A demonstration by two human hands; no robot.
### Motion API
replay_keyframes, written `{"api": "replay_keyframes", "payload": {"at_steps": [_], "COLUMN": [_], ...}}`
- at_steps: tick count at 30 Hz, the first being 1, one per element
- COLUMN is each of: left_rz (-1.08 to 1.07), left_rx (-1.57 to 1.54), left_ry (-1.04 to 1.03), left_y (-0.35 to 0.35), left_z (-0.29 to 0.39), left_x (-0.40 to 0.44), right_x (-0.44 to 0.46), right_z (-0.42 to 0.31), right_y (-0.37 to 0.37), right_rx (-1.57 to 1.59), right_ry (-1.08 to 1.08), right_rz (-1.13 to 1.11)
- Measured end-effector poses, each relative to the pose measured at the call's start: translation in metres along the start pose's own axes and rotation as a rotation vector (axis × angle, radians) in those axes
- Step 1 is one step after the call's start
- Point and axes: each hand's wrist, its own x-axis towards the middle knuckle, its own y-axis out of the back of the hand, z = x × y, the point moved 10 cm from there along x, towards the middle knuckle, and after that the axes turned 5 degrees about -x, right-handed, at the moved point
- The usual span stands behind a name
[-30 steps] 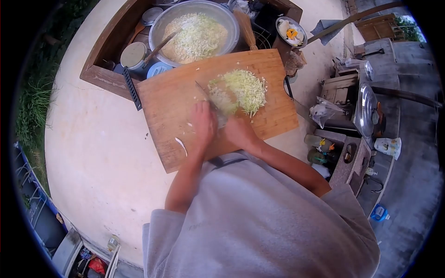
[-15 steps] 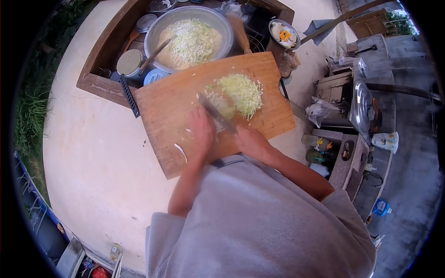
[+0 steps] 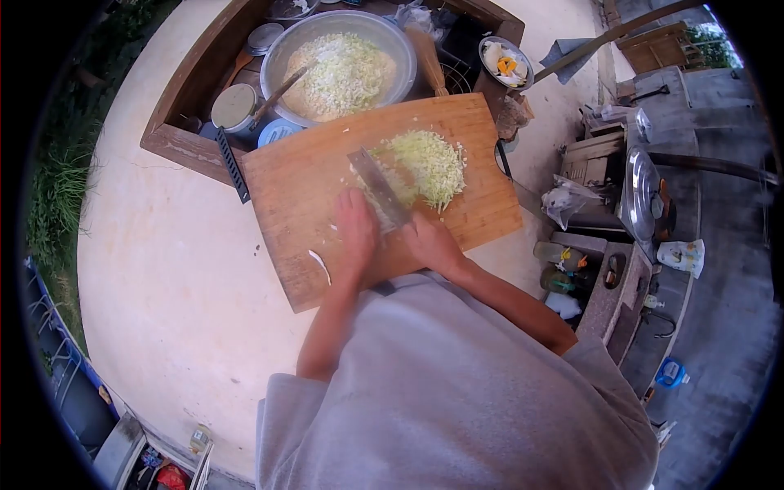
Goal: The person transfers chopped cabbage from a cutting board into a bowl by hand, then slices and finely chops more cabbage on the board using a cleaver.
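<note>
A wide cleaver (image 3: 380, 188) is gripped by its handle in my right hand (image 3: 433, 243), its blade slanting up and left over the wooden cutting board (image 3: 286, 192). My left hand (image 3: 357, 224) rests with bent fingers just left of the blade, pressing on pale vegetable pieces that it mostly hides. Finely chopped pale green vegetable (image 3: 433, 163) is heaped on the board beyond and right of the blade. A thin white strip (image 3: 319, 265) lies near the board's lower left.
Behind the board stands a large bowl (image 3: 406, 69) of chopped vegetable with a wooden stick in it. A lidded jar (image 3: 235, 106), a brush (image 3: 429, 61) and a small bowl of scraps (image 3: 506, 64) are around it. A metal lid (image 3: 641, 196) is at the right.
The cleaver has moved and tilted beside my left fingers, its blade face showing more than half a second ago. The view has shifted slightly, and both hands remain in about the same place.
</note>
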Motion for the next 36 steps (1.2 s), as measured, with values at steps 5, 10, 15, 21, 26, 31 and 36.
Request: {"api": "replay_keyframes", "payload": {"at_steps": [5, 10, 15, 21, 26, 31, 36], "left_rz": [0.048, 0.019, -0.048, 0.066, -0.019, 0.106, 0.076], "left_rx": [-0.001, 0.045, 0.086, -0.021, -0.201, -0.338, -0.124], "left_ry": [-0.005, 0.026, 0.048, 0.003, 0.125, 0.014, -0.051], "left_y": [0.0, -0.003, -0.01, 0.006, 0.02, 0.038, 0.031], "left_z": [0.001, -0.003, -0.004, -0.001, -0.008, -0.001, 0.001], "left_x": [0.0, -0.003, 0.0, 0.0, 0.0, -0.004, -0.02], "right_x": [-0.016, -0.022, 0.002, 0.003, -0.012, -0.02, -0.029], "right_z": [-0.019, -0.018, -0.001, -0.001, -0.011, -0.017, -0.018], "right_y": [0.021, 0.015, -0.039, -0.014, 0.005, 0.018, 0.011], "right_rx": [-0.089, -0.136, -0.179, 0.01, 0.121, 0.007, -0.124], "right_ry": [-0.056, -0.035, 0.053, -0.002, 0.02, 0.019, -0.036], "right_rz": [-0.141, -0.194, -0.206, 0.052, 0.074, -0.015, -0.126]}}
